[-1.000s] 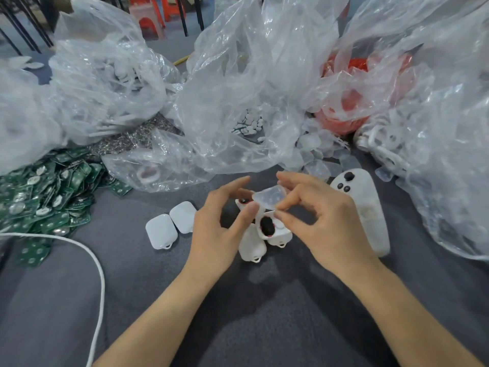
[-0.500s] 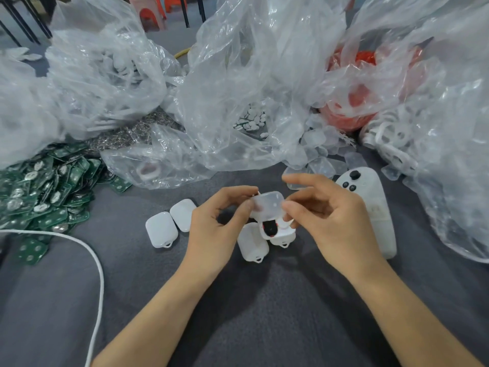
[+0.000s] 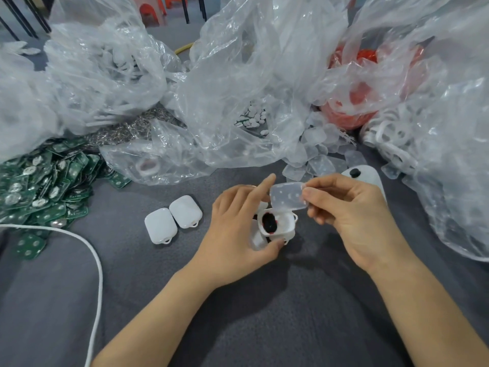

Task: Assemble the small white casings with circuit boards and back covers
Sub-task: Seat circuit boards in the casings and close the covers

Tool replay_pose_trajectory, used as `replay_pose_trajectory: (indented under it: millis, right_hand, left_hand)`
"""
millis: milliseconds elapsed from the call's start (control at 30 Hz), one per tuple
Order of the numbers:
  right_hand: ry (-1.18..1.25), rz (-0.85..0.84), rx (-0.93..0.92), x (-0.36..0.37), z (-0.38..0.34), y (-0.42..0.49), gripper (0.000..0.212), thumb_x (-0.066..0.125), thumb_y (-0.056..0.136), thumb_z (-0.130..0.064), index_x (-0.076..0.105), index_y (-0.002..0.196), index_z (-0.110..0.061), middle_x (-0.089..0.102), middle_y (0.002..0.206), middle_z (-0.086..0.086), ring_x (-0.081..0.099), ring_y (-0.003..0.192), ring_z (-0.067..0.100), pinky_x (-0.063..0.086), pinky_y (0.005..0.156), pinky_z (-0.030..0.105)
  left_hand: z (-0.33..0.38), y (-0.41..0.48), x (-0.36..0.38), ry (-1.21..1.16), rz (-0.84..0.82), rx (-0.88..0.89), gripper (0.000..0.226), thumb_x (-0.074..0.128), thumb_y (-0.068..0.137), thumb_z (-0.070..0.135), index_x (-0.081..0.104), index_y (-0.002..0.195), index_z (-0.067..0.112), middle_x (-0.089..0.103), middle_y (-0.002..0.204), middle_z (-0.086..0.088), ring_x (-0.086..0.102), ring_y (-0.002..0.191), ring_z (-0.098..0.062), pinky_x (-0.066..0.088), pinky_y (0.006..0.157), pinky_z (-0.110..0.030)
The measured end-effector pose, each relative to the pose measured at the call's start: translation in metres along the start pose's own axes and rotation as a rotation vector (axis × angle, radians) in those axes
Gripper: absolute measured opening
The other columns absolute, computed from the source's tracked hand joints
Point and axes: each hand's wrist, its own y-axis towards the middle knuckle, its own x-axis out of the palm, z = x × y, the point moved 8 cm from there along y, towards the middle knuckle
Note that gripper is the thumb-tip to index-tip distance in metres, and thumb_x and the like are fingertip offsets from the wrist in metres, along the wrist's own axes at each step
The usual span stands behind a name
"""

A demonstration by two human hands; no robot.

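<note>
My left hand (image 3: 234, 234) grips a small white casing (image 3: 280, 225) whose open side faces up, showing a dark round part inside. Just above it my right hand (image 3: 352, 215) pinches a translucent back cover (image 3: 288, 195), tilted over the casing's far edge; my left index finger points up beside the cover. Another white casing (image 3: 256, 238) lies under my left palm, partly hidden. Two closed white casings (image 3: 173, 219) lie side by side on the grey cloth to the left. A heap of green circuit boards (image 3: 39, 178) covers the far left.
Clear plastic bags (image 3: 232, 83) of parts crowd the back. Loose translucent covers (image 3: 320, 154) spill out behind my right hand. A white remote-shaped device (image 3: 367, 174) lies behind that hand. A white cable (image 3: 90, 250) curves across the left. An orange bag (image 3: 354, 102) sits back right.
The right hand has lifted the translucent cover off the casing and tilted it up and right. The left hand has turned the casing so that its open side shows.
</note>
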Motion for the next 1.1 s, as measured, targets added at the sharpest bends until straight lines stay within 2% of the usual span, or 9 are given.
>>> replay_pose_trajectory:
  millis: [133,300,367,533,700,833,1000,1100]
  right_hand:
    - [-0.061,-0.045,0.049,0.003,0.006,-0.001,0.010,0.068,0.080,0.002,0.070,0.075,-0.007,0.066,0.063,0.005,0.056,0.052,0.011,0.045,0.047,0.018]
    - [-0.190,-0.078,0.062,0.012,0.016,-0.003,0.015,0.069,0.081,0.001,0.070,0.072,-0.010,0.064,0.056,0.002,0.055,0.051,0.011,0.043,0.045,0.018]
    - [-0.280,-0.065,0.044,0.012,0.018,-0.003,0.015,0.069,0.081,-0.002,0.070,0.072,-0.014,0.064,0.055,0.002,0.055,0.050,0.009,0.044,0.046,0.018]
    - [-0.463,0.008,-0.057,0.010,0.016,-0.003,0.016,0.070,0.080,-0.008,0.068,0.072,-0.021,0.066,0.058,-0.004,0.057,0.048,0.004,0.045,0.050,0.018]
    - [-0.565,0.049,-0.124,0.012,0.013,-0.004,0.015,0.070,0.077,-0.010,0.065,0.070,-0.022,0.065,0.060,-0.006,0.058,0.053,0.004,0.046,0.058,0.023]
    - [-0.579,0.050,-0.123,0.011,0.015,-0.004,0.016,0.071,0.076,-0.010,0.064,0.069,-0.023,0.066,0.062,-0.003,0.060,0.056,0.008,0.049,0.058,0.025]
    - [-0.640,0.043,-0.132,0.011,0.016,-0.003,0.019,0.073,0.077,-0.012,0.062,0.068,-0.025,0.065,0.063,-0.006,0.058,0.057,0.003,0.044,0.055,0.012]
    - [-0.694,0.040,-0.127,0.011,0.016,-0.001,0.017,0.074,0.075,-0.012,0.063,0.070,-0.025,0.062,0.074,-0.005,0.056,0.064,0.006,0.046,0.061,0.015]
  left_hand:
    - [-0.007,0.002,-0.001,-0.103,-0.014,-0.065,0.085,0.058,0.069,0.053,0.011,0.140,0.047,0.043,0.119,0.025,0.027,0.118,0.003,0.019,0.110,-0.029]
    - [-0.010,0.003,-0.001,-0.128,-0.002,-0.092,0.087,0.067,0.072,0.036,0.013,0.139,0.048,0.046,0.112,0.025,0.024,0.113,0.019,0.022,0.112,-0.031]
    - [-0.010,0.002,-0.001,-0.127,0.002,-0.088,0.087,0.068,0.073,0.036,0.013,0.139,0.047,0.048,0.111,0.024,0.025,0.115,0.018,0.022,0.112,-0.033]
    - [-0.011,0.002,-0.001,-0.145,0.008,-0.093,0.085,0.068,0.073,0.038,0.013,0.138,0.051,0.048,0.111,0.025,0.028,0.118,0.010,0.020,0.107,-0.019]
    - [-0.013,0.002,-0.001,-0.140,-0.007,-0.080,0.082,0.073,0.078,0.041,0.019,0.140,0.048,0.050,0.112,0.024,0.027,0.121,0.010,0.025,0.110,-0.032]
    - [-0.011,0.002,-0.002,-0.134,0.000,-0.068,0.079,0.074,0.078,0.042,0.023,0.138,0.049,0.050,0.112,0.025,0.030,0.120,0.007,0.027,0.108,-0.033]
    - [-0.009,0.002,-0.002,-0.136,0.008,-0.060,0.077,0.076,0.077,0.038,0.027,0.135,0.051,0.052,0.111,0.025,0.035,0.121,0.000,0.030,0.109,-0.039]
    - [-0.008,0.001,-0.003,-0.141,0.028,-0.047,0.067,0.072,0.074,0.042,0.033,0.127,0.054,0.052,0.109,0.026,0.034,0.122,0.003,0.031,0.109,-0.040]
